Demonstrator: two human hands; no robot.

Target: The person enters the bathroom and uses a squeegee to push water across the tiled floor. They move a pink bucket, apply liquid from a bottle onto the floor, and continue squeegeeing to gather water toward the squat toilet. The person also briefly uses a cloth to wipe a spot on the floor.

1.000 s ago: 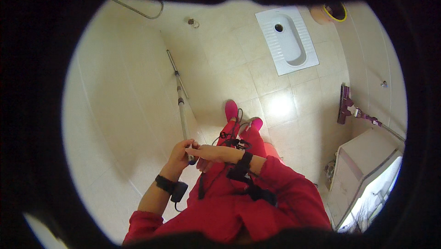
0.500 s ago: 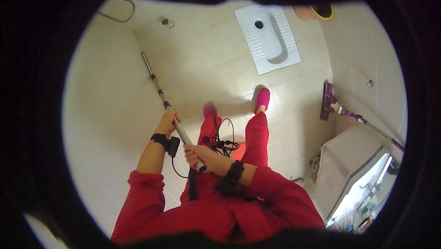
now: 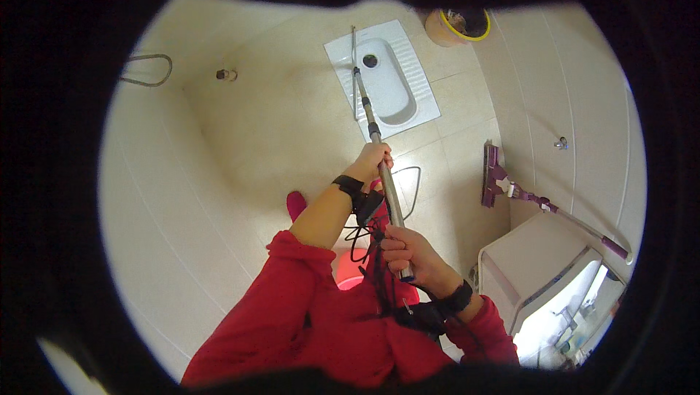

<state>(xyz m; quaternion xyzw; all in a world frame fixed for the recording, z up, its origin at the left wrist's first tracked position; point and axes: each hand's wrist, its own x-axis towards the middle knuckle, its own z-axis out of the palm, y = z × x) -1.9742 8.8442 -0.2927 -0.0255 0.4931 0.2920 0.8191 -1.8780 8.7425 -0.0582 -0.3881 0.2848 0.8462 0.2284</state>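
My left hand (image 3: 375, 157) is closed round the middle of a silver telescopic pole (image 3: 391, 194) with dark joint collars. Lower down, my right hand (image 3: 410, 251) grips the same pole just above its dark end cap. The pole slants away from me, its far sections over the white squat toilet (image 3: 399, 89). A thin, straight metal bar (image 3: 355, 96) crosses the pole's far end above the toilet's ribbed left side. Whether it touches the porcelain I cannot tell. Black straps with small boxes are on both my wrists, and loose black cables hang between my arms.
A bucket (image 3: 442, 29) with a yellow rim stands beyond the toilet. Along the right wall leans a purple flat-headed mop (image 3: 503, 180), near a white cabinet (image 3: 521, 256). On the left are a floor fitting (image 3: 226, 74) and a hose loop (image 3: 169, 71). Something red (image 3: 351, 267) lies below me.
Both hands have swung the pole to the right, from the left wall side to above the toilet. The thin bar at its far end now shows. My view has shifted too.
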